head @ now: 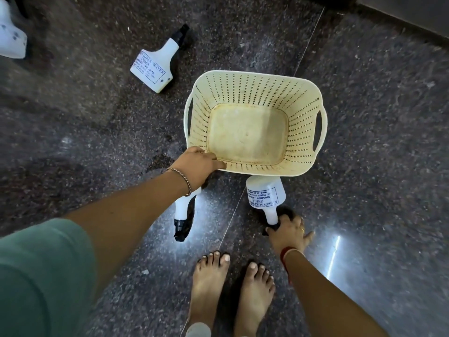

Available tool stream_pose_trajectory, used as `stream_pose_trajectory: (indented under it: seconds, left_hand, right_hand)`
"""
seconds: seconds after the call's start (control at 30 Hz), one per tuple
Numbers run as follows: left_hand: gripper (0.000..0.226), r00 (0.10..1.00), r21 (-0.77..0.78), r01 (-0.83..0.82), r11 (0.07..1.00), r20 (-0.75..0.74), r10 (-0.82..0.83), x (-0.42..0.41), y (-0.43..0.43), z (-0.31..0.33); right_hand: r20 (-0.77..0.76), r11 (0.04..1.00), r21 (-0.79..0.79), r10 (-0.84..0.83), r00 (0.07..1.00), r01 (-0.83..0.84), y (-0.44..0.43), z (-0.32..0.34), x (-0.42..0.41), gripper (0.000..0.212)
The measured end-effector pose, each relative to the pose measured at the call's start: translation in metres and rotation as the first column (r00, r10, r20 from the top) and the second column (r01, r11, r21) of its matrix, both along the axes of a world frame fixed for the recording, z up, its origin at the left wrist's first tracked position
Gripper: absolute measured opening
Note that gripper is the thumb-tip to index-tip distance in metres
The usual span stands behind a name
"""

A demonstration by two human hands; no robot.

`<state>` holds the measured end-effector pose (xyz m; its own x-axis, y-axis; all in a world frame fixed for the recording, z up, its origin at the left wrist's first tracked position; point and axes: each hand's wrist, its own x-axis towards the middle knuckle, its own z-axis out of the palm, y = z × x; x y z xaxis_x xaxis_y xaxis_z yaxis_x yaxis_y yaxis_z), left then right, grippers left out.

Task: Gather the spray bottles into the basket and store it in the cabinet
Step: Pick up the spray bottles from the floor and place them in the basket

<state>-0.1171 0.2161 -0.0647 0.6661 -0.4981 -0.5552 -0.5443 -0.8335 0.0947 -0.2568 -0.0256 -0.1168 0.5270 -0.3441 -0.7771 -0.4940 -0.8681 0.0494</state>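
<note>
A cream perforated basket (303, 98) stands on the dark floor with nothing inside it. My left hand (196, 164) grips its near left rim. Just below the basket a white spray bottle (266, 194) is held by my right hand (290, 231), which is closed on its black nozzle end. A second white bottle (182, 210) lies under my left wrist, nozzle toward me. A third bottle (155, 64) lies on the floor up and left of the basket. Part of another white bottle (11, 37) shows at the top left edge.
The floor is dark polished granite (376, 166) with a seam running diagonally under the basket. My bare feet (233, 288) stand at the bottom centre. A dark ledge or base (413, 15) runs across the top right corner.
</note>
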Motion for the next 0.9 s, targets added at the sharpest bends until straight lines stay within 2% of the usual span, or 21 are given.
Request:
stream_pose_trajectory:
  seconds: [0.1, 0.23, 0.33, 0.4, 0.5, 0.63, 0.73, 0.77, 0.83, 0.9]
  left_hand:
    - [0.06, 1.0, 0.011, -0.007, 1.0, 0.002, 0.007, 0.0, -0.001, 0.001]
    - [0.061, 1.0, 0.039, -0.023, 0.999, -0.018, 0.023, 0.001, -0.005, 0.004]
    - [0.061, 0.998, 0.042, -0.041, 0.998, -0.054, 0.043, 0.0, -0.009, 0.007]
    - [0.06, 0.996, 0.05, -0.064, 0.997, -0.06, 0.067, -0.002, -0.01, 0.008]
    - [0.06, 0.995, 0.064, -0.084, 0.994, -0.054, 0.087, -0.007, -0.011, 0.007]
    - [0.056, 0.99, 0.053, -0.111, 0.992, -0.078, 0.115, -0.015, -0.012, 0.006]
    - [0.041, 0.993, 0.097, -0.093, 0.991, -0.068, 0.1, -0.022, -0.011, 0.007]
    - [0.04, 0.994, 0.104, -0.082, 0.991, -0.065, 0.089, -0.024, -0.011, 0.008]
    - [0.053, 0.995, 0.084, -0.06, 0.995, -0.074, 0.066, -0.027, -0.007, 0.01]
    - [0.063, 0.996, 0.055, -0.042, 0.998, -0.073, 0.046, -0.028, -0.004, 0.012]
  right_hand:
    - [0.002, 0.994, -0.014, 0.108, 0.994, -0.108, 0.0, 0.01, -0.003, 0.043]
    - [0.084, 0.976, 0.041, 0.209, 0.974, -0.213, 0.001, 0.046, -0.019, 0.041]
    - [0.163, 0.919, -0.016, 0.39, 0.906, -0.393, 0.006, 0.082, -0.021, 0.037]
    - [0.141, 0.879, -0.018, 0.474, 0.869, -0.476, 0.012, 0.113, -0.014, 0.036]
    - [0.149, 0.89, 0.086, 0.432, 0.889, -0.447, 0.018, 0.158, 0.009, 0.03]
    - [0.228, 0.912, 0.183, 0.324, 0.918, -0.367, 0.02, 0.223, 0.057, 0.045]
    - [0.294, 0.898, 0.278, 0.26, 0.92, -0.342, 0.017, 0.258, 0.093, 0.052]
    - [0.35, 0.897, 0.276, 0.242, 0.905, -0.346, 0.017, 0.264, 0.104, 0.055]
    - [0.445, 0.912, 0.217, 0.226, 0.867, -0.349, 0.018, 0.262, 0.125, 0.056]
    - [0.46, 0.92, 0.112, 0.288, 0.84, -0.377, 0.023, 0.243, 0.146, 0.051]
